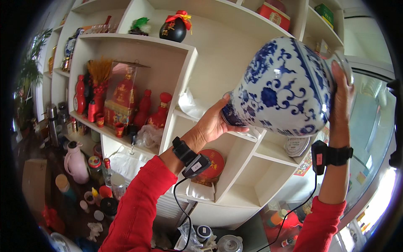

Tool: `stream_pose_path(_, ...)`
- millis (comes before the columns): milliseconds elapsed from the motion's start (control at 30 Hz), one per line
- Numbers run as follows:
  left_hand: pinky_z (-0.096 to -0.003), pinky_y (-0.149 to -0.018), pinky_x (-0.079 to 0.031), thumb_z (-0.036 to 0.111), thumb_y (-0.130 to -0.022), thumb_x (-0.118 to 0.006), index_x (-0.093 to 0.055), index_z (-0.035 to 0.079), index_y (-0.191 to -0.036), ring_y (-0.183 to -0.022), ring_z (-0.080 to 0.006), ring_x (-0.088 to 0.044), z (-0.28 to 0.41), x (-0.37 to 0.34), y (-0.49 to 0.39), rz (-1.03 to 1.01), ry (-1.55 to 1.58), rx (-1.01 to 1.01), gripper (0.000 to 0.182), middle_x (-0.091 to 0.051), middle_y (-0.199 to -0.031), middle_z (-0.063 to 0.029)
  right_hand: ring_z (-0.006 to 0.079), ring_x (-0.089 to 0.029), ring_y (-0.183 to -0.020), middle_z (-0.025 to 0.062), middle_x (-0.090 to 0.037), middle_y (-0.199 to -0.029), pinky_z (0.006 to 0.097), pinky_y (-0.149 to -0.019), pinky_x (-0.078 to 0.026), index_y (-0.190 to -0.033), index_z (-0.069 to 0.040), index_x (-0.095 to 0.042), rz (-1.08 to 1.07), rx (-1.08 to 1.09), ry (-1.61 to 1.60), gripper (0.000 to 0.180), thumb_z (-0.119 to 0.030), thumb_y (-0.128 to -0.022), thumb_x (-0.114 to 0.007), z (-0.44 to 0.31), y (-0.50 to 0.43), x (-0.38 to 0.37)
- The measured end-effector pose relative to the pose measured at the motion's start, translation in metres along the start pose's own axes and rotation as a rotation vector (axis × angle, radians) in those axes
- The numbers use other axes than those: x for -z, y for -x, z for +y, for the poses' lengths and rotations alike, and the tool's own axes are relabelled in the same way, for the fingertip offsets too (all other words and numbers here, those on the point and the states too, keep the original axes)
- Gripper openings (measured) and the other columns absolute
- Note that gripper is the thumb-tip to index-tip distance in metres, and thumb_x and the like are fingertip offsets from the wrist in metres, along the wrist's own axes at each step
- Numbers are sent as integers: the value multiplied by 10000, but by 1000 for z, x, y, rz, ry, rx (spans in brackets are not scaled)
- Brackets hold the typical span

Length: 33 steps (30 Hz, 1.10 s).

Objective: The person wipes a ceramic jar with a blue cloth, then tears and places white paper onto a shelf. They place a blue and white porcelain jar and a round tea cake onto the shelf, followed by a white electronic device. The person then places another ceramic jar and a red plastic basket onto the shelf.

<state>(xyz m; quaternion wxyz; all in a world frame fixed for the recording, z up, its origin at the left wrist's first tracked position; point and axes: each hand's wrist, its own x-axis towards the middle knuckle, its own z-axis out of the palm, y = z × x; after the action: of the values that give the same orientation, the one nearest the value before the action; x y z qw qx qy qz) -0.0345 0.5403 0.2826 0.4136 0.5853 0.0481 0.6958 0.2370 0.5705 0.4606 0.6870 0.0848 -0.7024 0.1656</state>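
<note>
Both of my hands hold a large blue-and-white porcelain vase (277, 89) up in the air, tilted onto its side in front of the white shelving unit. My left hand (214, 121) grips the narrow blue foot at its lower left. On the other side, my right hand (341, 91) presses against the neck and shoulder, next to the pale rim. The vase carries painted flowers and scrolling vines. A white cloth or wrapping (192, 105) lies on the shelf ledge behind my left hand. The vase hides part of the shelves behind it.
The white shelf unit (189, 56) holds a black round jar (173, 30) with a red ribbon, red bottles (160, 110) and a round red box (212, 163). Lower left stand a pink thermos jug (76, 162) and several jars. A glass door (371, 126) is at right. Cables (179, 195) hang from both wrists.
</note>
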Motion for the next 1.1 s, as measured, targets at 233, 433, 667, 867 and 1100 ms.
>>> stream_pose_path(233, -540, -794, -587, 509, -998, -337, -413, 79, -1358, -1056, -383, -610, 4, 62, -47, 210, 10, 87, 566, -564, -1257, -173, 161, -662, -810, 97, -677, -956, 247, -780, -525, -1129, -1, -648, 57, -38, 2, 625, -446, -713, -787, 63, -12, -50)
stream_pose_path(433, -510, -699, -606, 496, -1001, -330, -448, 86, -1331, -925, -371, -661, 8, 89, -66, 319, -80, 158, 539, -595, -1207, -181, 153, -677, -744, 85, -692, -887, 249, -719, -552, -1092, -14, -672, 64, -115, 73, 544, -403, -729, -787, 90, -21, -74)
stream_pose_path(667, -506, -647, -600, 512, -979, -368, -473, 87, -1305, -875, -357, -663, 11, 101, -77, 414, -230, 250, 546, -607, -1150, -186, 157, -673, -783, 115, -687, -916, 255, -747, -543, -1072, 33, -636, -15, -148, 88, 557, -349, -707, -814, 113, -29, -104)
stream_pose_path(867, -496, -588, -608, 462, -988, -328, -507, 71, -1245, -905, -359, -647, 11, 112, -73, 506, -214, 225, 501, -605, -1139, -188, 158, -677, -786, 127, -683, -923, 250, -742, -551, -1098, 55, -609, -24, -220, 72, 571, -333, -724, -799, 130, -28, -119)
stream_pose_path(1100, -495, -594, -609, 543, -955, -355, -501, 108, -1285, -968, -345, -637, 11, 120, -69, 550, -217, 220, 565, -588, -1185, -171, 157, -679, -763, 121, -687, -910, 249, -729, -555, -1087, 47, -635, -51, -274, 156, 553, -348, -730, -784, 154, -42, -134)
